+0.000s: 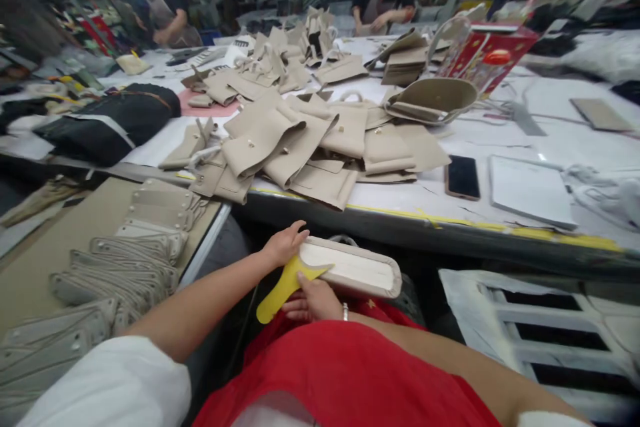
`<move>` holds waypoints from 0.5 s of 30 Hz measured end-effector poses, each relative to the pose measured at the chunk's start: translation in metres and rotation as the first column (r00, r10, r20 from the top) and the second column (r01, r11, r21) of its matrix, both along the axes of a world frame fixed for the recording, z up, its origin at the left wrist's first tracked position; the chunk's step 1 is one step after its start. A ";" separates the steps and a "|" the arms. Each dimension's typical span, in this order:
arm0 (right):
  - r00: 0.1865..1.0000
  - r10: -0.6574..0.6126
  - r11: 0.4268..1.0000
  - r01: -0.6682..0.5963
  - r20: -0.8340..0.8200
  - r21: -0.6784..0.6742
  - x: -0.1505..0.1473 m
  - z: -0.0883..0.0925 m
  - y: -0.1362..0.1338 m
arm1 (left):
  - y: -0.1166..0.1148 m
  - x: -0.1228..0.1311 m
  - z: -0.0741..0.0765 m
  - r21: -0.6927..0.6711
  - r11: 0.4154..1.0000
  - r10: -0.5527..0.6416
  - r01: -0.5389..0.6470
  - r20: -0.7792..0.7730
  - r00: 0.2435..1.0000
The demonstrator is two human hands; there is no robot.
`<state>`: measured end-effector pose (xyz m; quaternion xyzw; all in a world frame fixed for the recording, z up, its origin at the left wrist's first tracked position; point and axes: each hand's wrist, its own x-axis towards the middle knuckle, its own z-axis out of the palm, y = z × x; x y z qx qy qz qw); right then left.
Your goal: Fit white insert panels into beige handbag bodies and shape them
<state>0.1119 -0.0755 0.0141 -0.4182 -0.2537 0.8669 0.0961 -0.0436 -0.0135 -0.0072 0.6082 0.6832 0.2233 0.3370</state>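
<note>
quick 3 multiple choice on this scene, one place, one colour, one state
1. Where does the black phone lie? A on the white worktable B on the tan board C in the person's lap
2. What colour is the flat tool in the right hand? A red B yellow C black
3. Where is the left hand? A on the end of the beige panel B on the black phone C in a pocket

1 A: it lies flat on the worktable's top.
2 B: the tool shows bright yellow.
3 A: the hand rests at the panel's end.

The head camera faces forward and down, close above the left hand and right hand.
</note>
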 end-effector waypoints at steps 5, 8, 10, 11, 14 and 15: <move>0.996 -0.080 0.989 0.075 0.032 0.129 0.062 0.019 0.021 | -0.029 -0.021 -0.016 -0.170 0.981 0.163 -0.094 0.457 0.874; 0.943 -0.331 0.896 0.303 0.033 0.324 0.112 0.030 0.074 | -0.047 -0.021 -0.024 -0.253 0.961 0.274 -0.114 0.798 0.537; 0.908 -0.414 0.847 0.356 0.070 0.394 0.138 0.030 0.116 | -0.053 -0.017 -0.026 -0.247 0.958 0.285 -0.142 0.860 0.423; 0.890 -0.441 0.827 0.355 0.113 0.436 0.146 0.028 0.136 | -0.055 -0.015 -0.026 -0.249 0.957 0.288 -0.148 0.869 0.403; 0.812 -0.460 0.797 0.200 0.359 0.570 0.160 0.015 0.182 | -0.054 -0.014 -0.023 -0.263 0.950 0.312 -0.167 0.824 0.473; 0.773 -0.453 0.800 0.133 0.443 0.586 0.161 0.010 0.192 | -0.052 -0.015 -0.021 -0.262 0.948 0.318 -0.180 0.799 0.510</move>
